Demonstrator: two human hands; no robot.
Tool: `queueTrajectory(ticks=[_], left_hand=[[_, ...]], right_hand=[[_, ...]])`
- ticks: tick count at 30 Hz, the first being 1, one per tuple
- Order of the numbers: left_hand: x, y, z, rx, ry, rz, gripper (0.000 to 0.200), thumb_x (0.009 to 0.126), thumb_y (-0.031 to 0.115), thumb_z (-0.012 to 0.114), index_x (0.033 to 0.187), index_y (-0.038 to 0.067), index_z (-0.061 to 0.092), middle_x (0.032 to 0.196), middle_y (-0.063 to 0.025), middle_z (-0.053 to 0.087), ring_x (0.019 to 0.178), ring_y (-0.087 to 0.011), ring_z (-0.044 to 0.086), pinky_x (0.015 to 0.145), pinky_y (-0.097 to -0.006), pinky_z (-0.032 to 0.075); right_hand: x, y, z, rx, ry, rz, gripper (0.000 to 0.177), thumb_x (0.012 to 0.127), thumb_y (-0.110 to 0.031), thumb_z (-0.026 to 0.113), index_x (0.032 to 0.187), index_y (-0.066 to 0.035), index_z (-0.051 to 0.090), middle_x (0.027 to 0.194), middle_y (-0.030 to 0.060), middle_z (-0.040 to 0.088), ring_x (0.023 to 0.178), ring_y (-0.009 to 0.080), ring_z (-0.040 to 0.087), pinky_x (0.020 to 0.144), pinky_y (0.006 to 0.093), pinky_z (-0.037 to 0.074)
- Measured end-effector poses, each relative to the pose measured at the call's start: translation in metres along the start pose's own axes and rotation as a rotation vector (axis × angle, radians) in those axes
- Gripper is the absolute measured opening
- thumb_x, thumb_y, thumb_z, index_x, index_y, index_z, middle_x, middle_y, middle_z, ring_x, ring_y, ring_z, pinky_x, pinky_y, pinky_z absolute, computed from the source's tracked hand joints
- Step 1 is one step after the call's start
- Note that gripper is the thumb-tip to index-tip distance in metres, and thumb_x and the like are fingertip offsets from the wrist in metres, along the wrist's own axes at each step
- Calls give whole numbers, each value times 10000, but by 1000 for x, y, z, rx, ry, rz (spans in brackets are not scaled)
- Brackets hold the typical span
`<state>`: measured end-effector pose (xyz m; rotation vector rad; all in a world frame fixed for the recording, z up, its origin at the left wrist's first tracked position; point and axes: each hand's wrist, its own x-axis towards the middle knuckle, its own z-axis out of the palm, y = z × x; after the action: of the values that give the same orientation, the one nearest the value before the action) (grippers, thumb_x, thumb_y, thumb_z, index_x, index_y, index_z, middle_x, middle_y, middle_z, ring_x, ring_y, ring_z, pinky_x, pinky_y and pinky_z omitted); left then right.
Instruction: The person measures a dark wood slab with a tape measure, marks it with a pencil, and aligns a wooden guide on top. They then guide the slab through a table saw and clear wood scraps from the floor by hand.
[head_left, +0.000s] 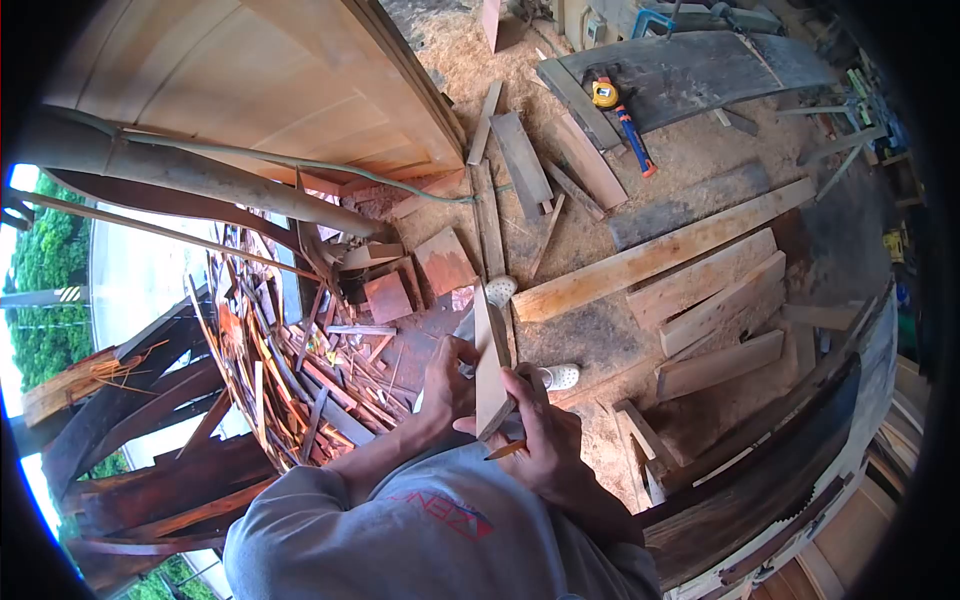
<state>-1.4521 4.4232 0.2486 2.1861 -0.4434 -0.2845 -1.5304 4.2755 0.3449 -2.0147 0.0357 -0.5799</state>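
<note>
A short wooden board is held up on edge in front of my chest, its long side pointing away from me. My left hand grips its left face, thumb near the upper edge. On the other side, my right hand has its fingers closed against the near end of the board. A pencil sticks out of that same hand, its tip toward the left, just below the board's near end.
Ahead lie a yellow tape measure and a hammer with a blue and orange handle. Several planks rest on the sawdust-covered floor to the right. A heap of scrap wood is at left, near a large leaning wooden panel.
</note>
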Motion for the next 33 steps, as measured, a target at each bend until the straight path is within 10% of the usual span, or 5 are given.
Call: queueTrajectory(ticks=[10,17,24,27,33], left_hand=[[42,-96,-12,191,-292,-183,508,712,371,779,890,-30,523,812,-204,605,727,-323,609,626,-412,479],[66,-199,3,-365,-466,-927,387,823,352,676,770,-31,664,664,-102,636,604,-199,597,520,-346,458],[122,-267,66,-789,-418,-1152,583,923,393,543,1275,-59,437,1028,-244,625,907,-335,631,790,-451,528],[156,-228,101,-1028,-542,-1528,673,939,470,501,1308,-81,390,1110,-257,599,1019,-368,597,912,-468,497],[138,-216,183,-1001,-948,-1650,603,961,469,477,1206,-82,505,1100,-222,603,1014,-331,592,980,-441,457]], right_hand=[[29,-1,16,-43,-7,40,744,686,-148,861,1282,38,455,1008,171,680,863,258,707,676,321,580],[63,8,39,33,-61,155,647,685,-122,814,1224,22,486,986,142,666,804,243,696,656,308,549],[101,12,19,-159,-28,48,357,696,-152,828,915,-21,579,725,69,605,590,220,624,520,310,489],[92,-6,0,-473,184,119,298,716,-187,839,757,-54,575,607,34,523,479,160,532,436,286,416],[-18,-76,-49,-557,855,451,383,727,-77,803,647,-122,432,538,-50,423,463,69,458,425,248,364]])
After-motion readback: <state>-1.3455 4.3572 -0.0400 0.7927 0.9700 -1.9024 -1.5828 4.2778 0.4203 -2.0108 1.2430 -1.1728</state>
